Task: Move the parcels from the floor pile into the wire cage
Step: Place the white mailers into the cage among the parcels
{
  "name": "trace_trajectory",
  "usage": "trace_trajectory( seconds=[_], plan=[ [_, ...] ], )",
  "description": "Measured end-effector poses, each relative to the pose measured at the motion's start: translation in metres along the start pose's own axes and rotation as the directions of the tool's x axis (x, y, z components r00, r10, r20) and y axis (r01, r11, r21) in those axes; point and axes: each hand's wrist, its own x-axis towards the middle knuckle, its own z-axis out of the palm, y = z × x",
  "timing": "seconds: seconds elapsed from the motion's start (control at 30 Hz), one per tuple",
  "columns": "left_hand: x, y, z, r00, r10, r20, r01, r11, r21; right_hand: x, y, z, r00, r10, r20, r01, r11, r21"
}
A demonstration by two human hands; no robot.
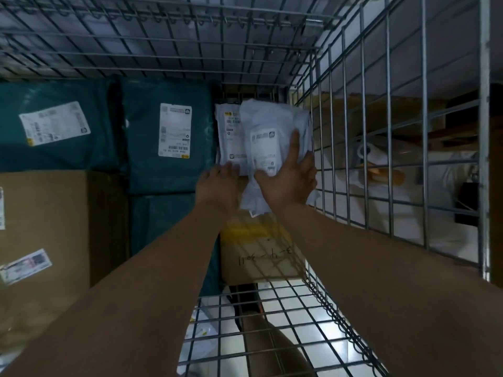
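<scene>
Downward, the head view looks into the cage (386, 159), with both bare forearms reaching in over its near wire edge.

The right hand (288, 180) grasps a white parcel (266, 123) and holds it upright close to the cage's right wall. Its index finger (295, 140) lies straight up the parcel's face, beside the label (262, 148). The thumb spreads out to the left across the parcel's lower part, and the remaining fingers curl round its right edge, just beside the wires.

The left hand (217, 183) is released, its back to the camera. Its fingers (231, 167) are straight and blurred, reaching toward the parcel's lower left. Whether they touch it cannot be told.

Just beyond the left fingertips stands a rear parcel (227, 137), also white, partly covered by the held one. Left of those fingers a teal bag (152, 148) stands with its white label facing out, and a second teal bag (60, 104) sits farther left. Below that one, left of the left forearm, is a big box (43, 213) of brown cardboard.

Under both wrists, between the forearms, lies a small box (261, 257) with yellow tape and handwritten marks on top.
</scene>
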Motion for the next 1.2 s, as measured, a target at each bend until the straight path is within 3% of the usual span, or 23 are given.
trace_trajectory(
  seconds=[0.07, 0.1, 0.3, 0.43, 0.63, 0.8, 0.93, 1.0, 1.2],
  plan=[
    [-0.015, 0.0, 0.01, 0.983, -0.007, 0.183, -0.009, 0.996, 0.085, -0.032, 0.008, 0.006, 1.0, 0.018, 0.004, -0.018, 0.999, -0.03],
    [-0.023, 0.0, 0.014, 0.979, -0.007, 0.206, -0.013, 0.995, 0.095, -0.047, 0.015, 0.009, 0.999, 0.034, 0.008, -0.034, 0.998, -0.043],
    [-0.062, 0.006, 0.023, 0.988, 0.018, 0.156, -0.028, 0.997, 0.065, -0.12, 0.07, 0.012, 0.984, 0.154, 0.084, -0.141, 0.98, -0.143],
    [-0.075, 0.011, 0.021, 0.976, 0.039, 0.215, -0.05, 0.998, 0.044, -0.138, 0.103, 0.012, 0.937, 0.278, 0.211, -0.232, 0.948, -0.217],
    [-0.09, 0.02, 0.021, 0.961, 0.067, 0.268, -0.04, 0.994, -0.105, -0.141, 0.107, 0.009, 0.916, 0.319, 0.243, -0.266, 0.937, -0.225],
    [-0.12, 0.026, 0.004, 0.948, 0.129, 0.29, -0.029, 0.945, -0.326, -0.143, 0.099, -0.01, 0.954, 0.174, 0.245, -0.129, 0.973, -0.189],
    [-0.151, 0.031, -0.017, 0.943, 0.141, 0.3, -0.001, 0.906, -0.424, -0.15, 0.083, -0.029, 0.949, 0.182, 0.257, -0.139, 0.975, -0.175],
    [-0.164, 0.031, -0.024, 0.95, 0.138, 0.28, 0.015, 0.875, -0.485, -0.154, 0.077, -0.039, 0.961, 0.107, 0.257, -0.075, 0.989, -0.131],
    [-0.196, 0.029, -0.04, 0.977, 0.099, 0.19, 0.011, 0.865, -0.502, -0.168, 0.073, -0.067, 0.94, 0.01, 0.34, -0.009, 1.0, -0.005]
  ],
)
